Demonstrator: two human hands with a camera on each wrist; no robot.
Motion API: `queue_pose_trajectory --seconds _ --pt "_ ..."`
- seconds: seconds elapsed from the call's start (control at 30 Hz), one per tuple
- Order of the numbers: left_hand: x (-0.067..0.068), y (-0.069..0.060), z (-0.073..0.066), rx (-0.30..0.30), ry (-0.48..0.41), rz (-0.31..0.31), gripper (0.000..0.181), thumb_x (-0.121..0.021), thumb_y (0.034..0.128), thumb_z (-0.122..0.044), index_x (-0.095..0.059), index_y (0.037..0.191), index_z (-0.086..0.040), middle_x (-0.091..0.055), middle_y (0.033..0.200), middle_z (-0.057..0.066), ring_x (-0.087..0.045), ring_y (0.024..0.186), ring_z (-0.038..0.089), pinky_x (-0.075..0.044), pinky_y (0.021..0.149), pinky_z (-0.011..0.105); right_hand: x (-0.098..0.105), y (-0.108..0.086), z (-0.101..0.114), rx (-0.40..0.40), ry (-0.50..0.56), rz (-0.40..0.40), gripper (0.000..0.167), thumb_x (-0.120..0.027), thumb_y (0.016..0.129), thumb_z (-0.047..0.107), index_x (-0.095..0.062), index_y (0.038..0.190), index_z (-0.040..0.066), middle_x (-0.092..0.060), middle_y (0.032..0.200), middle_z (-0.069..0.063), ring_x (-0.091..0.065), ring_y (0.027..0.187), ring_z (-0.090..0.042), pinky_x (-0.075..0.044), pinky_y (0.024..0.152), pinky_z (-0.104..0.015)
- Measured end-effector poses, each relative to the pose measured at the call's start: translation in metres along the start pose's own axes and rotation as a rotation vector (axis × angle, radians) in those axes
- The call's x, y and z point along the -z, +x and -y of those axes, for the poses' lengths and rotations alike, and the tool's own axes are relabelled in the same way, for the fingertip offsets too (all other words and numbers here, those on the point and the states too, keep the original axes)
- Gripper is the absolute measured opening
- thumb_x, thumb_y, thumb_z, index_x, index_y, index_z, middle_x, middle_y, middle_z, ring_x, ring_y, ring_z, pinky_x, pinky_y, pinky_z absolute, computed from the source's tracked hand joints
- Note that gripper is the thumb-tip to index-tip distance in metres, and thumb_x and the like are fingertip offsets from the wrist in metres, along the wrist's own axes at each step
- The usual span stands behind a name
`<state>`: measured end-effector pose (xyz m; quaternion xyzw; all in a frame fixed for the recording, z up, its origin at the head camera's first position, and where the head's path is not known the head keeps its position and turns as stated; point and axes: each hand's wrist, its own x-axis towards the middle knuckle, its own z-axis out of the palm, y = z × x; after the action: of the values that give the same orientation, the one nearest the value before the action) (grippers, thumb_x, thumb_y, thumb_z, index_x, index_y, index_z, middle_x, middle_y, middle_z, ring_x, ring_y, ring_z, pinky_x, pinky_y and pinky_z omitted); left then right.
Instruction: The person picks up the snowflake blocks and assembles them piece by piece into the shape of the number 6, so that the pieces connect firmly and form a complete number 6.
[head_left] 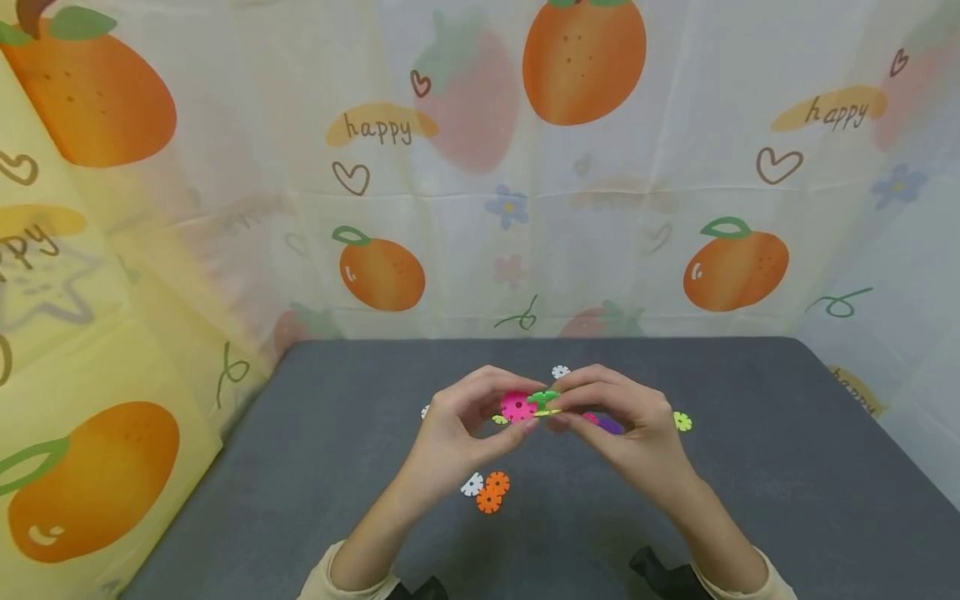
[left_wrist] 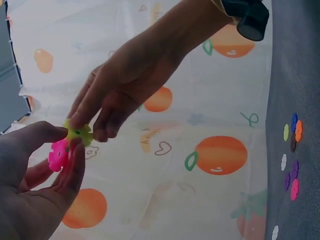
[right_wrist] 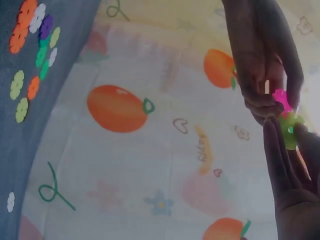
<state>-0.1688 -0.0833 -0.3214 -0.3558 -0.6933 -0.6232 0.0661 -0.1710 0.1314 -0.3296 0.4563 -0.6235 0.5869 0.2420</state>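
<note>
In front of me, above the table, both hands meet at a small cluster of notched plastic discs. My left hand (head_left: 468,417) pinches a pink disc (head_left: 517,407) between thumb and fingers. My right hand (head_left: 630,408) pinches a yellow-green disc (left_wrist: 81,134), which touches the pink one in both wrist views. A green disc (head_left: 543,399) shows beside the pink one in the head view; fingers partly cover it. Whether the discs are slotted into each other I cannot tell.
On the grey table (head_left: 337,517) lie two orange discs (head_left: 492,492) touching a white disc (head_left: 472,484). A yellow-green disc (head_left: 682,421), a purple disc (head_left: 610,426) and a white disc (head_left: 560,372) lie farther back. A fruit-printed curtain (head_left: 465,250) hangs behind the table.
</note>
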Motion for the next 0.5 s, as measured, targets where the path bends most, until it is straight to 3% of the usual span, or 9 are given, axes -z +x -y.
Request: queue_pose_trajectory --seconds 0.13,0.3,0.43,0.5 --pt "0.0 -0.001 -0.001 -0.046 0.028 -0.051 0.031 -0.074 0.0833 -0.001 -0.067 0.113 -0.006 -0.065 0.106 0.01 -0.066 0.094 0.017 -0.059 0.086 0.034 0.0 0.001 0.006 0.009 0.055 -0.051 0.037 -0.064 0.072 -0.029 -0.066 0.102 -0.007 -0.069 0.112 -0.017 -0.074 0.084 -0.019 -0.06 0.074 -0.027" --pt "0.002 -0.001 -0.002 -0.084 0.007 -0.083 0.025 -0.07 0.0862 0.001 -0.065 0.11 -0.001 -0.069 0.099 0.016 -0.072 0.087 0.019 -0.06 0.079 0.032 0.0 0.003 0.016 -0.036 0.068 -0.162 0.036 -0.059 0.076 -0.03 -0.064 0.107 -0.012 -0.073 0.108 -0.014 -0.075 0.087 -0.023 -0.06 0.08 -0.03" --pt "0.002 -0.001 0.0 -0.115 0.016 -0.104 0.02 -0.067 0.0886 0.001 -0.064 0.109 0.0 -0.072 0.087 0.019 -0.074 0.078 0.021 -0.06 0.069 0.029 0.001 0.004 0.017 -0.066 0.075 -0.169 0.035 -0.059 0.078 -0.028 -0.064 0.11 -0.014 -0.072 0.108 -0.018 -0.074 0.087 -0.025 -0.059 0.083 -0.033" --pt "0.001 -0.001 0.001 -0.131 0.029 -0.122 0.02 -0.067 0.0879 0.003 -0.063 0.107 0.0 -0.071 0.083 0.018 -0.073 0.075 0.02 -0.06 0.07 0.029 0.001 0.004 0.016 -0.097 0.072 -0.159 0.035 -0.058 0.08 -0.026 -0.064 0.112 -0.014 -0.071 0.11 -0.018 -0.074 0.09 -0.025 -0.059 0.084 -0.033"
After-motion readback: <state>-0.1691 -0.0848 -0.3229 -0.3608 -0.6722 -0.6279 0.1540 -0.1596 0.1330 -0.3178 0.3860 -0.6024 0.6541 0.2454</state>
